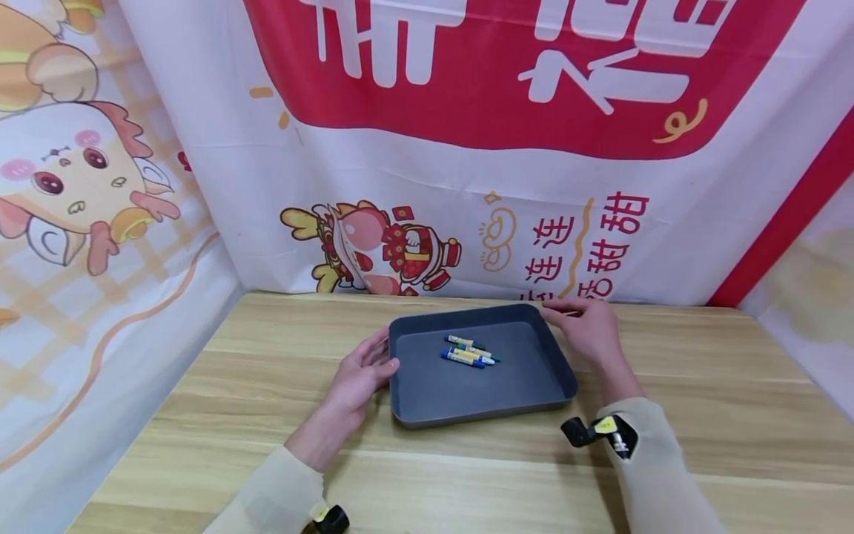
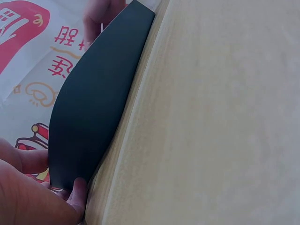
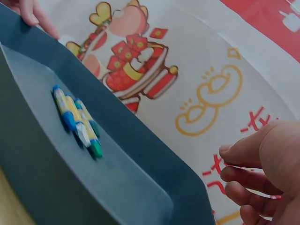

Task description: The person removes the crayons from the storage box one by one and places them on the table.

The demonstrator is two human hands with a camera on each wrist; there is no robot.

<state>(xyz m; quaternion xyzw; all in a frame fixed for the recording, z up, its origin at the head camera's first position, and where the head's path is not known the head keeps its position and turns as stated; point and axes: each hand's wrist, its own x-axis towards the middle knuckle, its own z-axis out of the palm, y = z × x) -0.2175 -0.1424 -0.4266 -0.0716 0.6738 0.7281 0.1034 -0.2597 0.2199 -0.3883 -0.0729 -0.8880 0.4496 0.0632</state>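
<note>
A dark grey rectangular tray sits on the wooden table, with several crayons in yellow-and-white wrappers lying close together on its floor. At the tray's left side, my left hand grips the wall between thumb and fingers; in the left wrist view the thumb presses the near side while the fingers lie round the end. My right hand is beside the far right corner. The right wrist view shows its loosely bent fingers holding nothing, with a gap between them and the tray rim.
Beneath the tray, the wooden table extends to both sides and toward me. A printed white-and-red cloth hangs directly behind the table's back edge, and another patterned cloth hangs on the left.
</note>
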